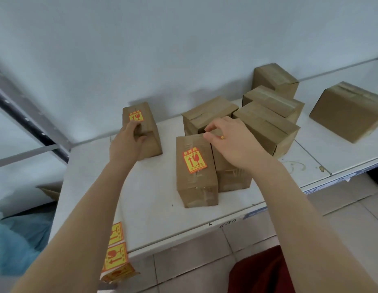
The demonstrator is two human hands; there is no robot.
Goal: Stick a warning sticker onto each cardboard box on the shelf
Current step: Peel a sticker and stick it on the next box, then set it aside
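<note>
Head view, looking down on a white shelf (154, 208) set against a pale wall. At the shelf's left, an upright cardboard left box (149, 142) with a red-and-yellow warning sticker (136, 116) on its top, gripped by the left hand (129, 134), fingers and thumb curled round its near upper edge. Nearer the front edge and apart from it, a front box (196, 182) with a second sticker (194, 161) on its top. Just beside that on the right and touching it, a plain box (232, 178) under the right hand (228, 140), fingers curled, thumb and forefinger close together at the far top edge. A sliver of orange-yellow at those fingers, too small to tell whether it is pinched there. Behind, a cluster of four plain taped boxes (266, 127). Farther right, standing alone, a lone box (348, 111). At the shelf's front left corner, a strip of spare stickers (116, 250) hanging over the edge, partly hidden by the left forearm (78, 229).
</note>
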